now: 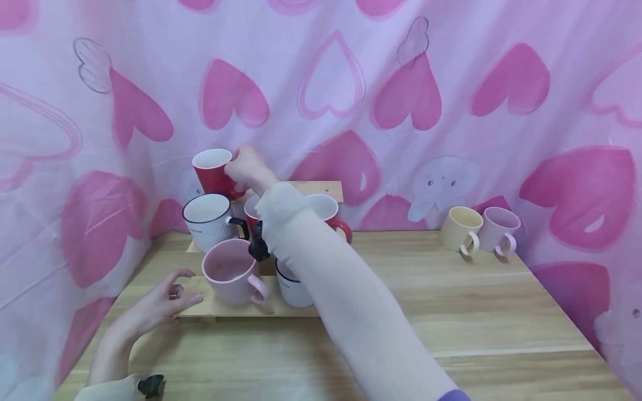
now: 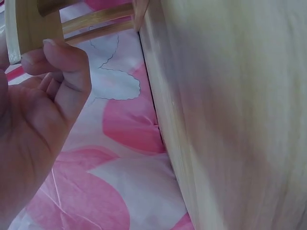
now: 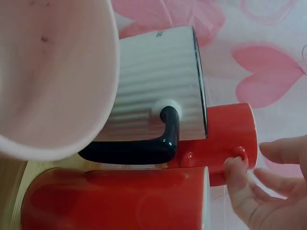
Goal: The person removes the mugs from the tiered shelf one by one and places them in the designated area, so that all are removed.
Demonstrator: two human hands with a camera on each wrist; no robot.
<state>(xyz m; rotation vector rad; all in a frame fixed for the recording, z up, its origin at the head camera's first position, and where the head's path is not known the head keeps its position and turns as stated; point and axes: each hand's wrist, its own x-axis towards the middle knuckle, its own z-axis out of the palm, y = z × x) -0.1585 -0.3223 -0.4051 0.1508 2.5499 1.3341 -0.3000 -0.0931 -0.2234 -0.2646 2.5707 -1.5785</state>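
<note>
My right hand (image 1: 251, 170) is at the handle side of a red mug (image 1: 213, 179) with a white inside, at the rack's back left. In the right wrist view a fingertip touches that mug's handle (image 3: 240, 154), with other fingers by its rim. My left hand (image 1: 155, 306) grips the left end of the wooden stepped rack's (image 1: 193, 303) front board, fingers bent at its end in the left wrist view. Close in front of the red mug is a ribbed white mug (image 1: 207, 225) with black rim and handle. A pink mug (image 1: 230, 273) stands on the front board.
My right forearm crosses over the rack, partly hiding a white mug (image 1: 293, 289) on the front board and two red mugs, one with its handle (image 1: 343, 228) showing. A yellow mug (image 1: 460, 229) and a lilac mug (image 1: 497, 229) stand at the table's back right, before a heart-patterned cloth (image 1: 326, 83).
</note>
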